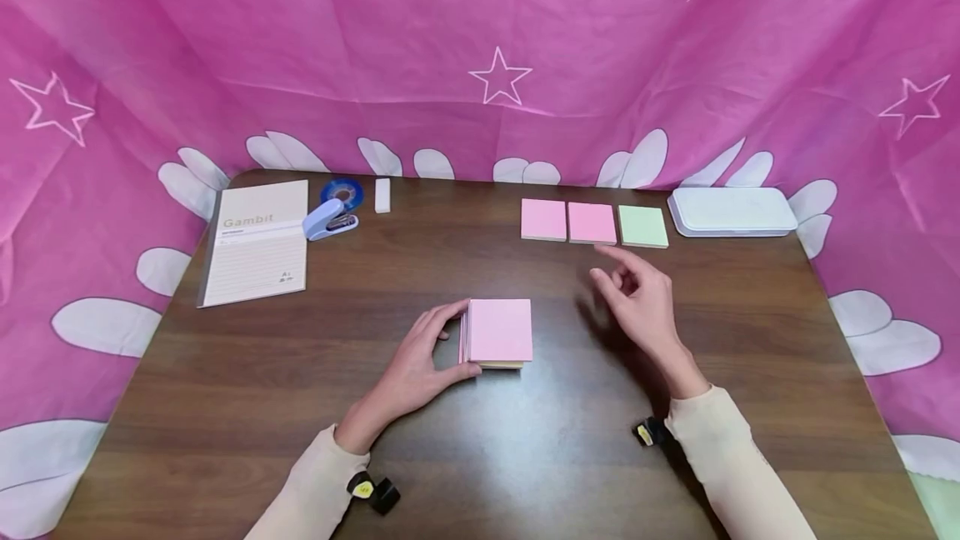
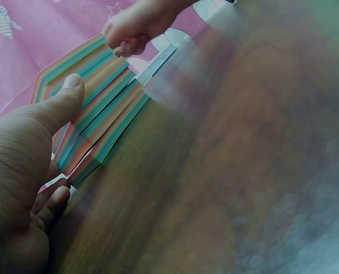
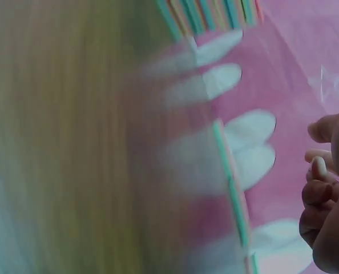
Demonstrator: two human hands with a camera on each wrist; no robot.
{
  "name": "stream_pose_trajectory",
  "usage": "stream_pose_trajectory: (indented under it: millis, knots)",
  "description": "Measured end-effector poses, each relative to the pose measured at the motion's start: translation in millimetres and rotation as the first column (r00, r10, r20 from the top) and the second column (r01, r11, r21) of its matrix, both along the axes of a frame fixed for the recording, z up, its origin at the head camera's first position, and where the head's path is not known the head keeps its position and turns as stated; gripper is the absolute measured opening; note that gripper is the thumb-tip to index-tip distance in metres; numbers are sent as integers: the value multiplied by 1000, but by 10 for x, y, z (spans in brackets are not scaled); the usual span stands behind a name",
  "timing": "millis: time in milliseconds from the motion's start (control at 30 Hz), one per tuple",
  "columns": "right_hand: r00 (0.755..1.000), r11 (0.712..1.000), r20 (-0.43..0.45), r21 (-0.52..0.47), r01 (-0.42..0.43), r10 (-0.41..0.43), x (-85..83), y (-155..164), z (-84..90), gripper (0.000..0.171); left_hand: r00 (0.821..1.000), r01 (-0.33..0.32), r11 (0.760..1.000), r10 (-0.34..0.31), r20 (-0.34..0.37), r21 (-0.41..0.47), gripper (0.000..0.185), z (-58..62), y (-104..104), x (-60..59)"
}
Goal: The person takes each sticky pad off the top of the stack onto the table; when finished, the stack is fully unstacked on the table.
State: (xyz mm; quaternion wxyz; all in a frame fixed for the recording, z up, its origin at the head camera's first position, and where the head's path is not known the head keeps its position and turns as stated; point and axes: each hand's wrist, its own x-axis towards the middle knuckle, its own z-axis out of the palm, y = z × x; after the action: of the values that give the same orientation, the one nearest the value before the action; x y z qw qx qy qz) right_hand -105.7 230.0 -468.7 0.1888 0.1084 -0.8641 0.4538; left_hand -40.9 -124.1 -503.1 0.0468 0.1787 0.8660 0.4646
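Note:
A stack of sticky notes [image 1: 498, 330] with a pink top sheet lies at the middle of the dark wooden table [image 1: 525, 457]. My left hand [image 1: 459, 340] grips its left side, thumb at the near edge and fingers at the far edge. In the left wrist view my thumb [image 2: 61, 103] presses on the stack's multicoloured edge [image 2: 104, 114]. My right hand [image 1: 618, 269] hovers above the table to the right of the stack, fingers loosely curled and holding nothing. The right wrist view is blurred and shows only its curled fingers [image 3: 321, 188].
Three single notes lie in a row at the back: pink [image 1: 543, 219], pink [image 1: 592, 223], green [image 1: 642, 227]. A white case [image 1: 731, 211] sits at the back right. A notebook [image 1: 258, 242], stapler [image 1: 328, 222], blue tape roll [image 1: 342, 192] and white eraser [image 1: 382, 195] lie at the back left.

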Motion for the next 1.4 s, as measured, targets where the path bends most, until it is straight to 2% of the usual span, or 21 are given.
stream_pose_trajectory:
  millis: [133, 267, 467, 667, 767, 900, 1400]
  knots:
    - [994, 994, -21, 16, -105, 105, 132, -170, 121, 37, 1000, 2, 1000, -2, -6, 0, 94, -1, 9, -4]
    - [975, 975, -17, 41, -219, 220, 253, -332, 205, 43, 1000, 2, 1000, -2, -8, 4, 94, -4, 6, -10]
    - [941, 935, 66, 110, -338, 332, 404, -525, 244, 56, 1000, 6, 1000, -6, -23, 9, 93, -22, -2, -19]
    - [922, 908, 161, 177, -379, 353, 484, -625, 188, 77, 1000, 15, 1000, -15, -27, 1, 92, -33, 11, -22]
    - [917, 900, 176, 198, -389, 357, 498, -668, 145, 85, 1000, 16, 1000, -16, -24, 4, 92, -31, 13, -22]
    - [915, 899, 178, 189, -394, 363, 505, -707, 105, 85, 1000, 14, 1000, -14, -24, 8, 92, -24, 3, -15]
    - [889, 893, 240, 137, -428, 389, 497, -740, 140, 84, 1000, 11, 1000, -11, -24, 5, 92, -21, 5, -16]
